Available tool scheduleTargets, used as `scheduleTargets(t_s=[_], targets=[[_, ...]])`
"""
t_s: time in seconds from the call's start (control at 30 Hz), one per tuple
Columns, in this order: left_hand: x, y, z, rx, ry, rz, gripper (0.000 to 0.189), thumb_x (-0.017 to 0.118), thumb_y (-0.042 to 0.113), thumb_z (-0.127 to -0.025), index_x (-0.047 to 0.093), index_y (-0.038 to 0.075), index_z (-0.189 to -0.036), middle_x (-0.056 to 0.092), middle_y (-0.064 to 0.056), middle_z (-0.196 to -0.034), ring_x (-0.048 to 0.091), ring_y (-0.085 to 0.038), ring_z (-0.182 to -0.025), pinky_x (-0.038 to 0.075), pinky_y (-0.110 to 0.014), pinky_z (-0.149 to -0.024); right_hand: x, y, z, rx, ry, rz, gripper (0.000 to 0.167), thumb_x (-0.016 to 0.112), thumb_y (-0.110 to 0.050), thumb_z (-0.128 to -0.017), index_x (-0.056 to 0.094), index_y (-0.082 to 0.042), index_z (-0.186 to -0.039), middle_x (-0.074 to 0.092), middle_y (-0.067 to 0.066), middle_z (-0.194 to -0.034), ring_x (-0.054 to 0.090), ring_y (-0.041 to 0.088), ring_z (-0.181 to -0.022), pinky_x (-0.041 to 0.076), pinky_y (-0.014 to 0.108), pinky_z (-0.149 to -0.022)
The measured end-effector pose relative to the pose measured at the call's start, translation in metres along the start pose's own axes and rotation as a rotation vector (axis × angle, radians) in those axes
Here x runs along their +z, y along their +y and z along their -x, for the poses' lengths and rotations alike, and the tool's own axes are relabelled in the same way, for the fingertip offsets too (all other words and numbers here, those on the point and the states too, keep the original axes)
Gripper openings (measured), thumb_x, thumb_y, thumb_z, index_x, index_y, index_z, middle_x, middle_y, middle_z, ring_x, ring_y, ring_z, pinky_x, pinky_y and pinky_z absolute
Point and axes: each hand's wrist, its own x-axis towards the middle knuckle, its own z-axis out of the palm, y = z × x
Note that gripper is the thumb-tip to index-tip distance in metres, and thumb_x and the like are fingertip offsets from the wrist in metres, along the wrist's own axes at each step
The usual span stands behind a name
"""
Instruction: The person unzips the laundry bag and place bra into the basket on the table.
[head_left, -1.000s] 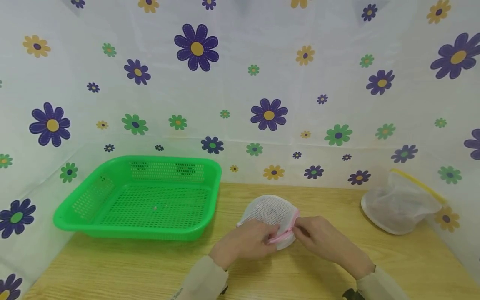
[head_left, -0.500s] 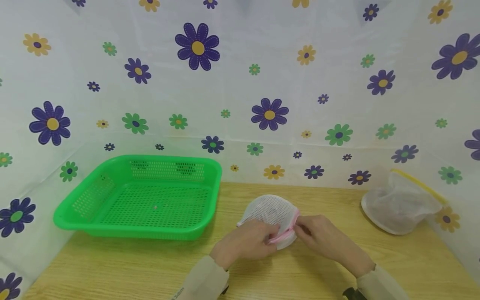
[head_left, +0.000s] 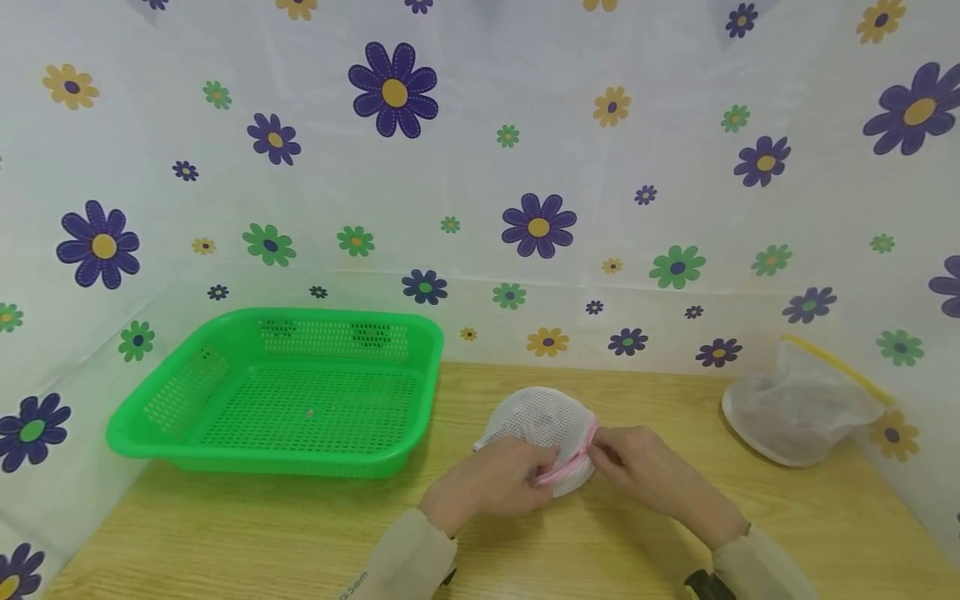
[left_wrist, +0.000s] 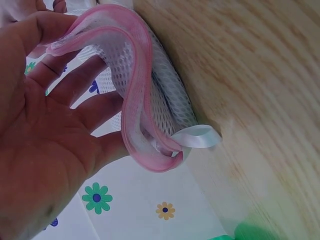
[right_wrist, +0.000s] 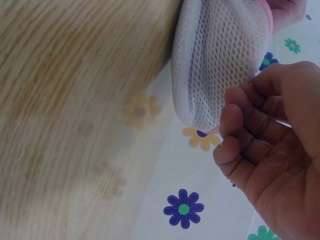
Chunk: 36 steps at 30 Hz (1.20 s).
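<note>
A white mesh laundry bag (head_left: 536, 417) with pink zipper trim stands on the table between both hands. My left hand (head_left: 498, 479) pinches the pink-edged rim between thumb and forefinger; in the left wrist view the other fingers spread behind the mesh. That view also shows the wavy pink zipper edge (left_wrist: 137, 85) and a white ribbon loop (left_wrist: 197, 136) at its end. With curled fingertips my right hand (head_left: 645, 467) pinches the right end of the pink edge. In the right wrist view the right hand (right_wrist: 280, 145) partly covers that edge; any zipper pull is hidden.
A green perforated plastic basket (head_left: 408, 458) stands at the left, with a tiny pale speck on its floor. At the far right, a second white mesh bag (head_left: 798, 417) with yellow trim leans by the flower-patterned sheet (head_left: 450, 167) that surrounds the wooden table (head_left: 525, 558).
The head view has shifted very slightly. Both hands keep their hold on the pink-trimmed bag, with no other clear movement.
</note>
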Motion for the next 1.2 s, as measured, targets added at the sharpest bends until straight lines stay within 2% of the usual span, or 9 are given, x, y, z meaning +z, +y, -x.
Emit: scheduleTargets(t_s=[0.1,0.67,1.2], targets=[[-0.0003,-0.0001,0.0004,0.000,-0.003,0.018,0.036,0.067,0.016,-0.089,0.038,0.016,-0.067,0.063,-0.006,-0.143,0.032,-0.003,-0.057,0.030,-0.016,-0.053,0.0001,0.0000,-0.0002,-0.003,0.001,-0.002,0.027,0.063,-0.006,-0.097,0.057,-0.018,-0.073,0.044,-0.014,-0.062,0.036,-0.005,-0.058,0.036,0.015,-0.052],[-0.0013,-0.0004,0.0013,0.002,0.000,0.017,0.035,0.068,0.017,-0.087,0.040,0.015,-0.066,0.064,-0.004,-0.142,0.031,-0.003,-0.057,0.030,-0.016,-0.055,-0.0002,0.0021,-0.0034,0.011,0.017,0.030,0.021,0.063,-0.006,-0.097,0.063,-0.015,-0.078,0.045,-0.013,-0.063,0.037,-0.005,-0.058,0.036,0.015,-0.052],[-0.0007,-0.0023,0.0013,0.019,0.002,0.017,0.034,0.066,0.016,-0.088,0.039,0.015,-0.066,0.064,-0.005,-0.142,0.031,-0.003,-0.056,0.030,-0.015,-0.057,-0.0013,0.0036,-0.0056,0.072,-0.009,0.048,0.018,0.062,-0.008,-0.099,0.066,-0.013,-0.082,0.045,-0.012,-0.061,0.037,-0.003,-0.055,0.037,0.016,-0.051]])
